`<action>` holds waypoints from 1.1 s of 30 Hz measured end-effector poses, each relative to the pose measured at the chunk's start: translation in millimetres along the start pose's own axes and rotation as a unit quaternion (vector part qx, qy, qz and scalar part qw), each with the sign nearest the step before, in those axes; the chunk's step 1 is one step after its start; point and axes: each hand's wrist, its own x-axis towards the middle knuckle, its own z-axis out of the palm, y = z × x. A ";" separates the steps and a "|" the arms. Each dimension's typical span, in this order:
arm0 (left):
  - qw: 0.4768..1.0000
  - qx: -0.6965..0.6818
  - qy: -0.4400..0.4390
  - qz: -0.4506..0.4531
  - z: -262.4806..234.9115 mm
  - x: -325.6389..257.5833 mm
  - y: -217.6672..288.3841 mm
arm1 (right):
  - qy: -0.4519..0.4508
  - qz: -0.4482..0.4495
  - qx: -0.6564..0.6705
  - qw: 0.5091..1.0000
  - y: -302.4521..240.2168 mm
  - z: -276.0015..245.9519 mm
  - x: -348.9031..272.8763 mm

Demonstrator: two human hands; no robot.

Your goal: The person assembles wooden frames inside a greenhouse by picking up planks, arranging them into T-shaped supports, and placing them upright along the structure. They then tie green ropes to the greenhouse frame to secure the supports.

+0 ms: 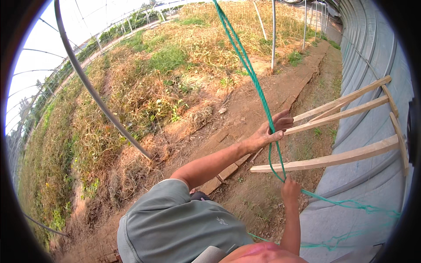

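A green twisted rope (pixel 251 72) comes down doubled from the top of the view. It crosses my left hand (pixel 272 128), between the thumb and the fingers, which are stretched out and apart. Below that hand the strands spread into a narrow loop. At the loop's lower end my right hand (pixel 290 189) is closed around the rope. From my right fist a thinner-looking green length runs right, toward loose, frayed-looking green strands (pixel 366 208). My left arm reaches across in front of me, the right arm comes up from below.
Light wooden strips (pixel 337 158), joined in a frame, stand to the right against grey plastic sheeting (pixel 351 193). Metal posts (pixel 273 39) rise at the back. A curved grey pipe (pixel 94 94) hangs at the left. Dry plants (pixel 131 96) and bare soil lie beyond.
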 end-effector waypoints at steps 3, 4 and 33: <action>0.979 -0.044 0.184 -0.073 -24.4 -15.0 8.7 | -0.023 -0.069 0.165 0.984 -92.2 52.9 -9.6; 0.962 -0.055 0.264 -0.052 -36.1 -26.6 4.1 | -0.025 -0.065 0.225 0.972 -116.9 68.2 -11.9; 0.699 0.406 0.518 -0.280 -511.8 -444.5 73.5 | -0.195 0.095 0.264 0.940 -345.9 218.5 124.4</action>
